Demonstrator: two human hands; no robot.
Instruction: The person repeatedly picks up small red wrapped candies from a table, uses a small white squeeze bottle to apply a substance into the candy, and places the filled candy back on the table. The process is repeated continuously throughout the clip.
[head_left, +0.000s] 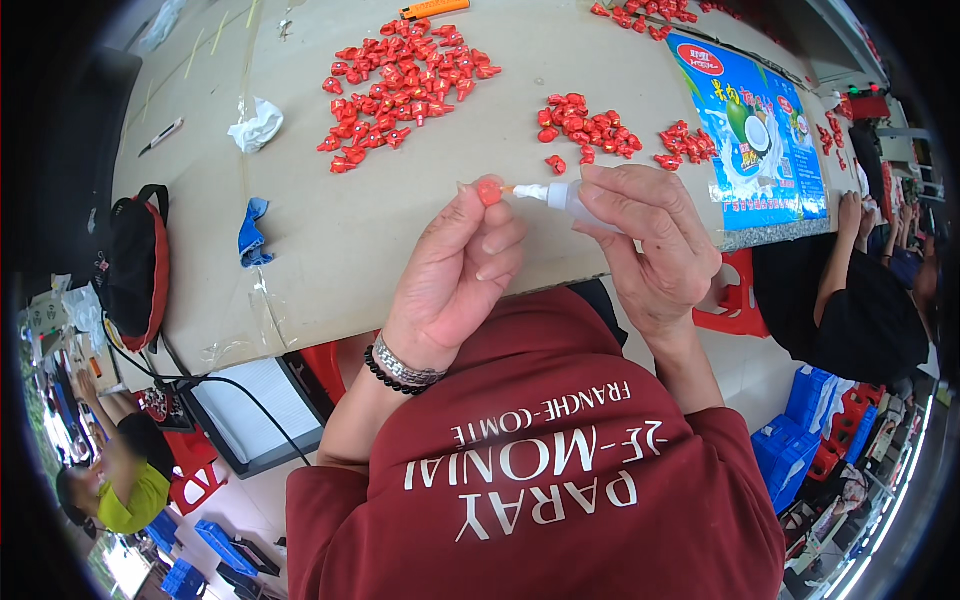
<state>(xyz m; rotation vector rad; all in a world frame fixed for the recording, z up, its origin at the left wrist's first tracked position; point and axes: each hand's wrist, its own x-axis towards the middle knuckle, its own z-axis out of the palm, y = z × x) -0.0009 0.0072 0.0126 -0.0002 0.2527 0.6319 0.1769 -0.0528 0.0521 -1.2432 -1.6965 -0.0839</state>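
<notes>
Left hand (445,275) pinches a small red piece (488,192) over the desk (340,235); right hand (655,235) grips a whitish squeeze bottle (568,197) at the piece's three o'clock, nozzle (531,191) toward nine. A red heap (405,85) lies between ten and eleven o'clock.

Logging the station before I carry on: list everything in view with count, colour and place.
Held piece: one, red, centre
Nozzle bottle: one, whitish, tip at the piece
Loose pieces: many, red, grouped across the far side
Poster: one, mostly blue, table right
Slim object: one, orange, far edge
Crumpled tissue: one, white, left
Pen: one, pale, far left
Cloth scrap: one, blue, left
Bag: one, black and red, left edge
Table: one, beige, centre
Stools: several, red, both sides
Crates: several, blue, floor
Co-workers: several, mixed clothing, both sides
Wristbands: two, silver and black, below centre
Shirt: one, dark red, near
Left hand: one, bare, on piece
Right hand: one, bare, on bottle
</notes>
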